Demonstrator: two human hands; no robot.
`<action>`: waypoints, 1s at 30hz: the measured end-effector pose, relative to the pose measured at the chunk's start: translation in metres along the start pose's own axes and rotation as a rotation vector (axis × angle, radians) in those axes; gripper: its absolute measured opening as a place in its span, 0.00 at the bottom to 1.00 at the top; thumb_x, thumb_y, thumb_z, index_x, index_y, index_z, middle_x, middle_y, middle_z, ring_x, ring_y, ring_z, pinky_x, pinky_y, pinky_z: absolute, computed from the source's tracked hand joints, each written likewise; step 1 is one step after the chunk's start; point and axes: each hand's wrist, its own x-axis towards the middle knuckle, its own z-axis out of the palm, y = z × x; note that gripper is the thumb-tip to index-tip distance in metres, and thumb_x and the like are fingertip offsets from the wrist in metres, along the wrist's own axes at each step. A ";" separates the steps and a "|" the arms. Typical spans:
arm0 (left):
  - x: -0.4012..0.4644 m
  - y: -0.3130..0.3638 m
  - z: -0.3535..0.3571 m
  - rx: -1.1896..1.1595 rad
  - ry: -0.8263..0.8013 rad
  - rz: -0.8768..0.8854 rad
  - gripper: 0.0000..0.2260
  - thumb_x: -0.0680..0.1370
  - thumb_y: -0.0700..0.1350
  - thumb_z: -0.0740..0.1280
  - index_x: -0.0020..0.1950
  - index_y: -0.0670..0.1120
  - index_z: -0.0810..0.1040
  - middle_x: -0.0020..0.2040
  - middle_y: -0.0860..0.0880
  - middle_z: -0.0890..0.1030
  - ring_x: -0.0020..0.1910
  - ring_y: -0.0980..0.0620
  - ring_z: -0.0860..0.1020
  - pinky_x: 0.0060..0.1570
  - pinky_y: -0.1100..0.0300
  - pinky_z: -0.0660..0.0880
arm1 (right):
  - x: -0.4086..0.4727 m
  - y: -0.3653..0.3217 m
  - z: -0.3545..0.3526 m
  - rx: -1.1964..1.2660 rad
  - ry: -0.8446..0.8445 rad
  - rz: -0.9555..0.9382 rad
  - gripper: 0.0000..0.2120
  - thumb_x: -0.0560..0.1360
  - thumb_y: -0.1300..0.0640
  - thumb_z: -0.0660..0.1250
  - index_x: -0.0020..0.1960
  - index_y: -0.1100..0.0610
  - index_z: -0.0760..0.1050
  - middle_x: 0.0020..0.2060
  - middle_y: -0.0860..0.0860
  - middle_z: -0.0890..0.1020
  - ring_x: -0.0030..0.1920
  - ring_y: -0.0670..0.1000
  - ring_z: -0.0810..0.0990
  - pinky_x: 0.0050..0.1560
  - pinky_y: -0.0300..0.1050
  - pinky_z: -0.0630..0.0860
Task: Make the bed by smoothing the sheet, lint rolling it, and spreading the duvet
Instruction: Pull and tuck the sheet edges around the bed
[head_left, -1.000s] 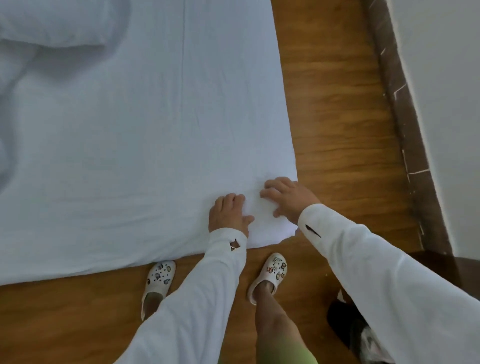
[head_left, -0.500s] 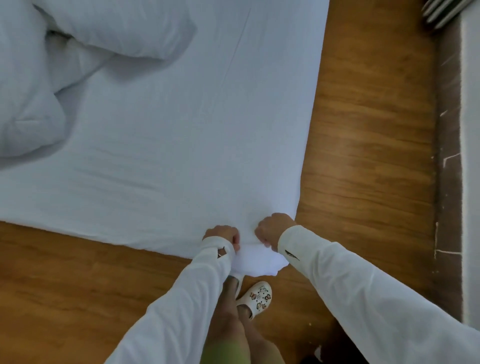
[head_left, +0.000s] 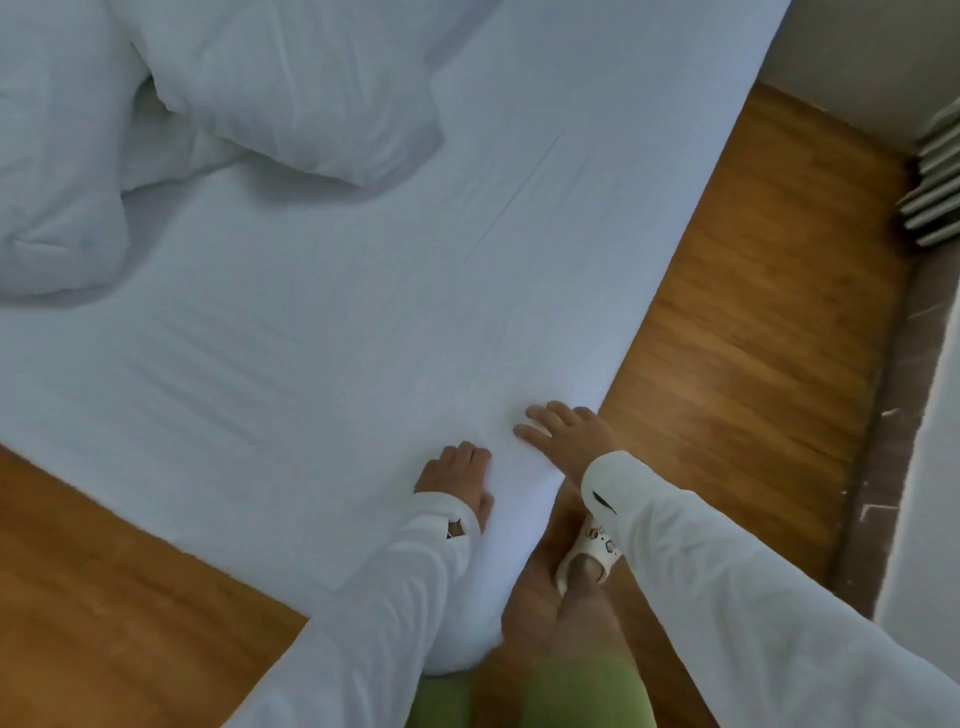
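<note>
Half a second ago both hands were bunched, tugging the sheet corner over the mattress edge; now we see the left hand (head_left: 457, 475) and right hand (head_left: 569, 434) flat on the sheet (head_left: 363, 322) at that near corner, fingers straightened and lightly spread, pinching nothing. Corner looks seated; smoothing proceeds. The duvet (head_left: 171, 104) sits heaped far left, unspread.

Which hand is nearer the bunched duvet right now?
Left. The left hand rests flat on the sheet on the side toward the duvet; the right hand lies beyond it by the bed's edge.
</note>
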 end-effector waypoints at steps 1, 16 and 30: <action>0.011 0.011 -0.002 0.010 0.031 -0.016 0.24 0.76 0.51 0.61 0.70 0.48 0.61 0.67 0.49 0.64 0.65 0.48 0.64 0.59 0.55 0.65 | 0.005 0.021 0.001 -0.042 0.008 0.013 0.45 0.74 0.62 0.70 0.79 0.49 0.43 0.78 0.54 0.48 0.76 0.57 0.52 0.71 0.51 0.60; 0.108 0.099 -0.017 -0.392 -0.026 -0.691 0.15 0.81 0.48 0.59 0.67 0.48 0.71 0.64 0.49 0.73 0.64 0.49 0.71 0.59 0.55 0.70 | 0.077 0.163 -0.013 -0.225 0.366 -0.485 0.15 0.48 0.65 0.79 0.29 0.55 0.77 0.24 0.50 0.75 0.26 0.52 0.75 0.45 0.47 0.79; 0.107 0.088 -0.047 -0.499 -0.264 -0.684 0.09 0.76 0.49 0.67 0.55 0.50 0.79 0.56 0.50 0.80 0.54 0.50 0.78 0.47 0.61 0.72 | 0.087 0.155 -0.047 -0.147 -0.157 -0.311 0.11 0.77 0.62 0.62 0.57 0.57 0.77 0.43 0.52 0.76 0.54 0.54 0.77 0.50 0.46 0.73</action>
